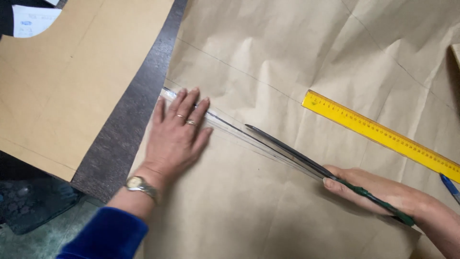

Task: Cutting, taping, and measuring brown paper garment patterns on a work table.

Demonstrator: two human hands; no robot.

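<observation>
the left hand (pixel 176 134) lies flat and open on a large sheet of brown paper (pixel 268 57), fingers spread, pressing it down; two rings show on the fingers and a wristwatch (pixel 140 185) sits above a blue sleeve (pixel 108 236). the right hand (pixel 383 192) is closed around the green handles of long scissors (pixel 292 152), whose dark blades lie low along a cut running toward the left hand's fingertips. a yellow ruler (pixel 378 132) rests slanted on the paper beyond the scissors, well apart from the blades. a blue pen (pixel 450 188) peeks in at the right edge. a tan cardboard pattern (pixel 62 86) lies on the dark tabletop (pixel 124 124) to the left.
</observation>
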